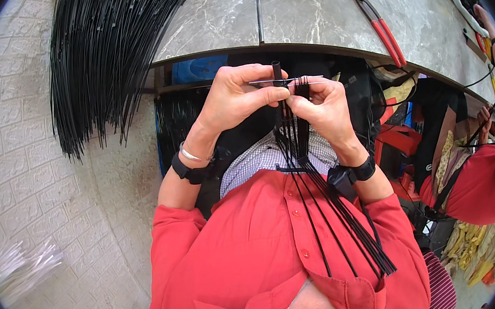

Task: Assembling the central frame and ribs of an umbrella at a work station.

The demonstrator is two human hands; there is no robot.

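Held up in front of my red shirt is a bundle of thin black wires (301, 130), trailing down over my chest to the right. My left hand (232, 101) is closed, thumb and fingers pinched at the top of the wires. A short black tube (276, 69) stands up beside those fingertips. My right hand (324, 106) is closed too, its thumb against its fingers, with several wires looped over the index finger. A thin straight strip (260, 82) crosses both hands' fingertips; its kind is too fine to tell. Both hands nearly touch.
Beyond my hands lies a grey marbled table (316, 9), bearing red-handled pliers (381, 29). A large sheaf of black wires (103, 67) hangs off its left edge. On the right, another person in a red sleeve (483, 182) works near a red stool (398, 137).
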